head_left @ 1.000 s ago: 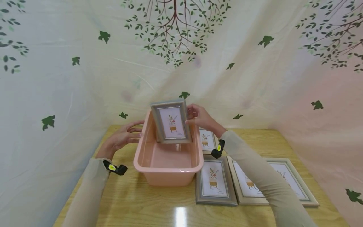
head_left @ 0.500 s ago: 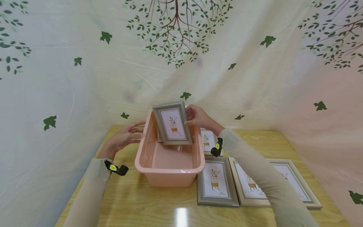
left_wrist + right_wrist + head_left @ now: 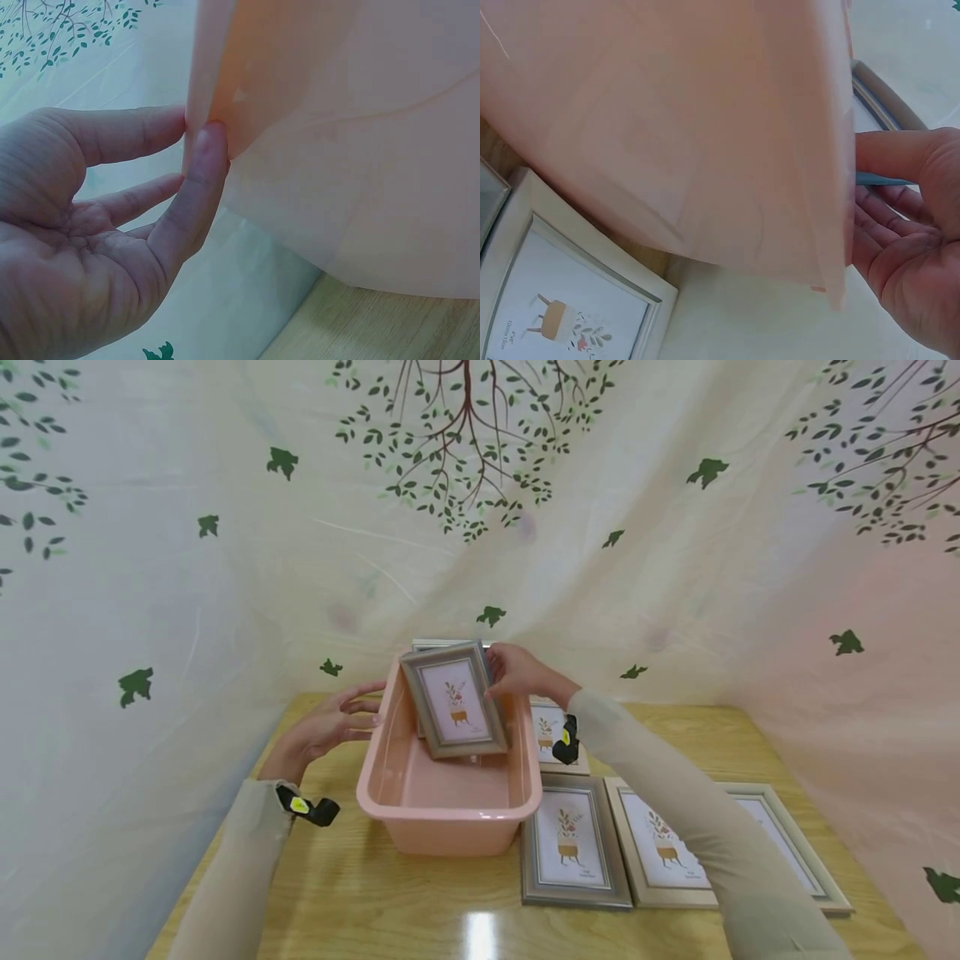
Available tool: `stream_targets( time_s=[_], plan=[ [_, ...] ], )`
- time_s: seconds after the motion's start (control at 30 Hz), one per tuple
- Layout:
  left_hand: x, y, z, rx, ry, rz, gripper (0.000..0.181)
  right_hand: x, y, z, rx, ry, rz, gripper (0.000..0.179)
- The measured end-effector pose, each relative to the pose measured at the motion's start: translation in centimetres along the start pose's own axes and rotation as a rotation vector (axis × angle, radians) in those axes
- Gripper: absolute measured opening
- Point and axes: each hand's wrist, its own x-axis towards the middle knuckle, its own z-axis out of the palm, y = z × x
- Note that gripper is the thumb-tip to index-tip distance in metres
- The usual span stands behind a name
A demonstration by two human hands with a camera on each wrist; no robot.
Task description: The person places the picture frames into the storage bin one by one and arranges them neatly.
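My right hand (image 3: 521,672) grips the right edge of a grey-brown picture frame (image 3: 453,702) with a plant print. It is tilted, its lower part inside the pink plastic basin (image 3: 450,835). Behind it, the edge of another frame (image 3: 438,643) shows at the basin's far end. In the right wrist view, part of the basin wall (image 3: 652,135) hides the fingertips of the right hand (image 3: 915,232). My left hand (image 3: 330,722) touches the basin's left rim with mostly straight fingers; in the left wrist view, the fingertips of the left hand (image 3: 112,202) rest against the rim.
Right of the basin lie a dark grey frame (image 3: 576,839), a light-edged frame (image 3: 663,852) and a pale frame (image 3: 795,843) partly under the right sleeve. A smaller frame (image 3: 551,735) lies farther back. A leaf-printed curtain (image 3: 337,527) surrounds the wooden table (image 3: 390,902).
The right hand has lowered the held frame a little deeper into the basin. More of the frame behind it now shows above. The left hand has stayed on the rim.
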Motion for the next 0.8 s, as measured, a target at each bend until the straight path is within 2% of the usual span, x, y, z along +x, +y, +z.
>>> stream_targets(
  time_s=[0.23,0.47,0.8],
  plan=[
    [-0.3,0.0,0.3,-0.015,0.007,-0.002,0.074,0.4,-0.8,-0.9,-0.054,-0.003,0.027,0.043],
    [-0.4,0.0,0.2,-0.015,0.009,0.002,0.074,0.7,-2.6,-2.6,-0.043,0.006,0.037,0.035],
    [-0.4,-0.2,0.4,-0.003,0.019,-0.007,0.073,0.7,-3.2,-3.0,-0.057,0.005,0.037,0.029]
  ],
)
